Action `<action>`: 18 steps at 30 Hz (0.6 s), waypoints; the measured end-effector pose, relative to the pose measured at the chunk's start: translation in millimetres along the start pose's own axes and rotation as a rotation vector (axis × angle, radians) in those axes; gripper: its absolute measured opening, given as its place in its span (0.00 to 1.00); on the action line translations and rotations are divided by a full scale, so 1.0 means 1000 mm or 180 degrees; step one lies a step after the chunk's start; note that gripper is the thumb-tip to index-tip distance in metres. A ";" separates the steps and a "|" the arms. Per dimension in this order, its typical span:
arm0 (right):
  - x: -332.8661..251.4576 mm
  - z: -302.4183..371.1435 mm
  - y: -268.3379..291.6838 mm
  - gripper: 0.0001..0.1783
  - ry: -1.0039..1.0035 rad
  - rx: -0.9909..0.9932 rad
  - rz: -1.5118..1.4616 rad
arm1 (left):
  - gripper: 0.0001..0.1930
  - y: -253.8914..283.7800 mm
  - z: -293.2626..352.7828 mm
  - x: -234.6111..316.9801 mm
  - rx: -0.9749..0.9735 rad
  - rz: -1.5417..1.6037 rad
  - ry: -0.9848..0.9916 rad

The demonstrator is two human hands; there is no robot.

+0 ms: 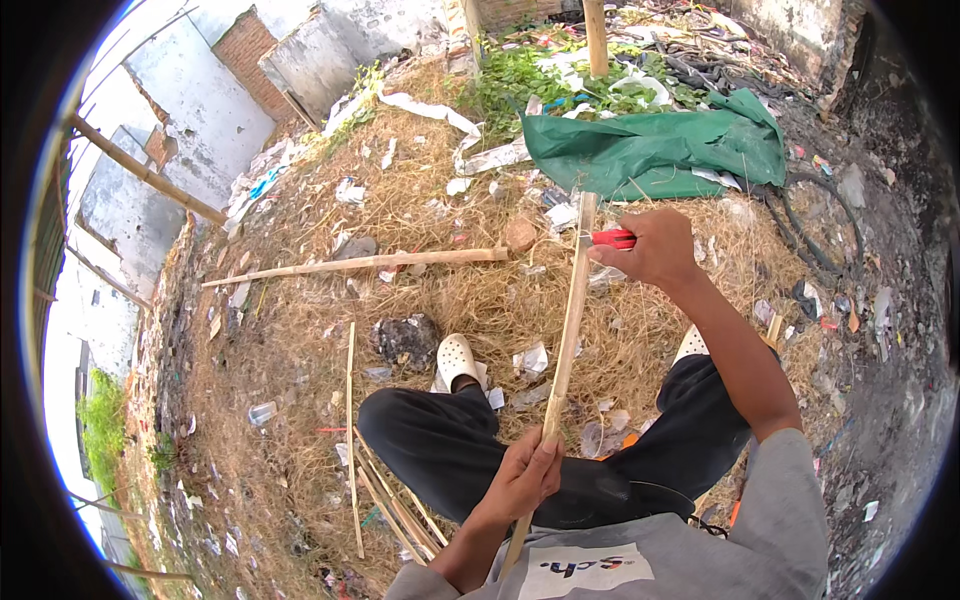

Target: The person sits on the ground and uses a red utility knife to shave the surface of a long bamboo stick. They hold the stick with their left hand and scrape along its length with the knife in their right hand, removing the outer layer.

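A long split bamboo strip runs from my lap up and away in front of me. My left hand is closed around its lower part, close to my body. Near its far end, my right hand grips a red-handled knife. The tool's head meets the strip's edge there, though the blade is too small to make out clearly. Several thinner bamboo strips lie on the ground by my left leg, with one slim strip apart from them.
A longer bamboo pole lies across the dry grass ahead. Beside my left shoe sits a dark stone. A green tarp spreads at the far right near a black hose. An upright post stands behind it; litter is scattered around.
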State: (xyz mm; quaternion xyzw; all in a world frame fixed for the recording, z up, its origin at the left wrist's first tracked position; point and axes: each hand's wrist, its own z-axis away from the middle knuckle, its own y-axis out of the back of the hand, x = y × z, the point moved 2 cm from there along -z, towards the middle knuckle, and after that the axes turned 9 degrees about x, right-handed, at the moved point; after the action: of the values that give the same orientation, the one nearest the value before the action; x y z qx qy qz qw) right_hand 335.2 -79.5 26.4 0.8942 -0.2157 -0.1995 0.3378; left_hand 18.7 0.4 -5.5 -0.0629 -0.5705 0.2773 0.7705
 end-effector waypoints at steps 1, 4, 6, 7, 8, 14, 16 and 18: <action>0.002 -0.001 0.000 0.38 0.0058 0.0064 0.0036 | 0.13 0.000 0.000 0.000 -0.0011 -0.0001 0.0000; 0.013 -0.004 -0.007 0.39 -0.0022 0.0273 -0.0040 | 0.13 0.004 -0.003 -0.003 0.0016 -0.0181 -0.0021; 0.030 -0.006 -0.014 0.39 -0.0251 0.0158 0.0160 | 0.13 0.004 0.001 -0.004 0.0053 -0.0210 0.0051; 0.037 -0.008 -0.015 0.39 -0.0355 0.0123 0.0273 | 0.13 0.003 0.002 -0.004 0.0055 -0.0229 0.0065; 0.035 -0.009 -0.015 0.38 -0.0400 0.0005 0.0206 | 0.13 0.003 0.002 -0.004 0.0072 -0.0187 0.0098; 0.117 -0.018 -0.029 0.46 -0.2168 -0.0024 0.0429 | 0.14 -0.007 0.026 -0.012 -0.0885 -0.0525 0.0583; 0.122 -0.023 -0.016 0.48 -0.2193 -0.0131 0.0399 | 0.15 -0.002 0.037 -0.023 -0.0445 -0.0375 0.0574; 0.089 -0.019 0.003 0.46 -0.1943 -0.0397 0.0118 | 0.15 0.022 0.027 -0.022 0.0248 0.0059 0.0497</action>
State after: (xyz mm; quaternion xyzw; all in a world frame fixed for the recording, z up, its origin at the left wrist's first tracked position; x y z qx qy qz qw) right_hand 417.8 -118.4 22.5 0.7664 -0.3109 -0.4655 0.3151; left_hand -17.8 2.0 -23.5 -0.0596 -0.4968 0.3006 0.8119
